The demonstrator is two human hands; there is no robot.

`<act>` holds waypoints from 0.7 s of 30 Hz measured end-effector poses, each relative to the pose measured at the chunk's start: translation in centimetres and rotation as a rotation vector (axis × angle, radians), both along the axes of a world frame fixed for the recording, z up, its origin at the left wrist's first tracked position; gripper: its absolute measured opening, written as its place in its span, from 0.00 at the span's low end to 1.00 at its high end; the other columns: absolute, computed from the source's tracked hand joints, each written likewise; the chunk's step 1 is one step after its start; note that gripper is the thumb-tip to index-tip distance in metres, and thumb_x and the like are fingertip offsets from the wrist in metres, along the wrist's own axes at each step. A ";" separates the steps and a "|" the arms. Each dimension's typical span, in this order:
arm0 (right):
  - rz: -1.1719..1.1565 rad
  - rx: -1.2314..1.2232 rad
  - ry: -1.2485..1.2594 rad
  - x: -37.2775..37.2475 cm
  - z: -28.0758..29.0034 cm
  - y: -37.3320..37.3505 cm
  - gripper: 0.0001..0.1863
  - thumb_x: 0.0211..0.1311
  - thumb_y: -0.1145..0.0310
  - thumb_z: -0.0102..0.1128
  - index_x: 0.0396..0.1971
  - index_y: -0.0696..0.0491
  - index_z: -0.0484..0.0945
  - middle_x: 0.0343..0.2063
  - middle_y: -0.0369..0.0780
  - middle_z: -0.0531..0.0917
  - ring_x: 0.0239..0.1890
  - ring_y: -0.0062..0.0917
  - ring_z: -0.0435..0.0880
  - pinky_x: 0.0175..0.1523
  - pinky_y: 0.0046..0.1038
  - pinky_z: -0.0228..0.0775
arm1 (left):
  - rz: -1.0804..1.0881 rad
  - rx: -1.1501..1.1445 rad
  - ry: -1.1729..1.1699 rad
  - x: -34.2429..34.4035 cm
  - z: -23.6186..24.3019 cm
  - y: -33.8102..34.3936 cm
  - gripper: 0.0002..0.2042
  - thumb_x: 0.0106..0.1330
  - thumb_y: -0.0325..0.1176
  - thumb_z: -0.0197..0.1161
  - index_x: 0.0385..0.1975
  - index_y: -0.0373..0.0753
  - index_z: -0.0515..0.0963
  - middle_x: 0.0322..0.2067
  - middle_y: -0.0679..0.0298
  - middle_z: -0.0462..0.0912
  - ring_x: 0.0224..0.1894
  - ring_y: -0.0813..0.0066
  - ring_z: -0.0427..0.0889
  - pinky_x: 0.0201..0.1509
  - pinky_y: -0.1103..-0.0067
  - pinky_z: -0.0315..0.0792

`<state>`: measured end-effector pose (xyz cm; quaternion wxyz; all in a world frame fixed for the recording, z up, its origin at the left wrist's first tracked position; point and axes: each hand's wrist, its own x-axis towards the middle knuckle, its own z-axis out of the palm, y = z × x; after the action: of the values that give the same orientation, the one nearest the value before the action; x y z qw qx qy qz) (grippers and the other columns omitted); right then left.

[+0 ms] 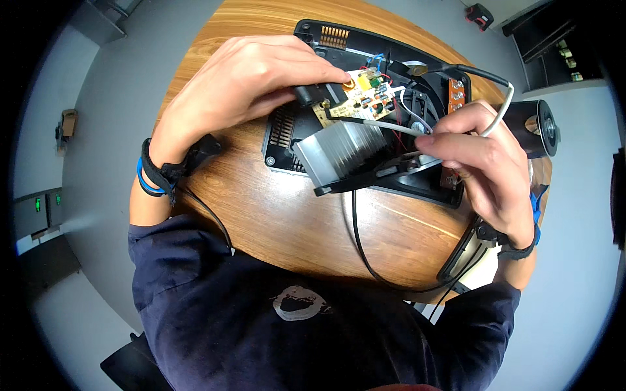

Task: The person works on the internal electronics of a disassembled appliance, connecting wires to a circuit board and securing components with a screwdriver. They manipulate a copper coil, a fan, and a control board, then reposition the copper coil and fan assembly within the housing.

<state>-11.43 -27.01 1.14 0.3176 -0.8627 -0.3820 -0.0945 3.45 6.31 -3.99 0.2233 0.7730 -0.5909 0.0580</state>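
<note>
An open black appliance housing [279, 155] lies on the wooden table, with vent slots and a dark round fan-like part inside. Above it a circuit board [360, 98] is held tilted, carrying a yellow block, a copper coil and other small parts. My left hand [261, 73] is closed on the board's left end, beside a black block-shaped component. A ribbed silver heat sink [339, 153] sits below the board, next to a black plastic piece [375, 180]. My right hand [486, 146] pinches a white-sleeved cable [388, 126] over the housing's right side; its lower fingers are partly hidden.
A dark cylinder [536, 128] lies at the table's right edge. A copper-coloured strip [456, 98] with round spots runs along the housing's right side. One black cord [357, 238] hangs over the table's front edge toward a dark-rimmed object [462, 251].
</note>
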 end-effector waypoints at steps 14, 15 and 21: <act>-0.185 0.199 0.218 2.3 -1.6 -0.7 0.16 0.93 0.72 0.56 0.70 0.59 0.83 0.65 0.41 0.87 0.65 0.26 0.87 0.72 0.30 0.79 | -0.041 -0.002 0.234 -2.2 0.2 -0.6 0.47 0.63 0.33 0.84 0.85 0.42 0.70 0.80 0.48 0.75 0.79 0.43 0.78 0.81 0.57 0.75; -0.178 0.193 0.218 2.4 -1.7 -0.6 0.16 0.93 0.71 0.56 0.70 0.59 0.83 0.65 0.41 0.87 0.65 0.26 0.87 0.72 0.30 0.79 | -0.042 0.026 0.281 -2.9 0.7 -0.5 0.49 0.62 0.36 0.86 0.85 0.42 0.70 0.82 0.48 0.72 0.81 0.43 0.76 0.83 0.57 0.73; -0.141 0.134 0.226 3.3 -1.8 -0.1 0.17 0.95 0.68 0.54 0.70 0.56 0.84 0.65 0.40 0.87 0.65 0.25 0.88 0.65 0.28 0.85 | -0.039 0.092 0.358 -3.1 0.5 -0.5 0.49 0.57 0.38 0.91 0.81 0.38 0.75 0.82 0.48 0.72 0.80 0.43 0.77 0.83 0.59 0.74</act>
<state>-8.09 -27.11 -0.70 0.4082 -0.8694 -0.2751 -0.0440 0.31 5.85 -3.51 0.2905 0.7687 -0.5587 -0.1119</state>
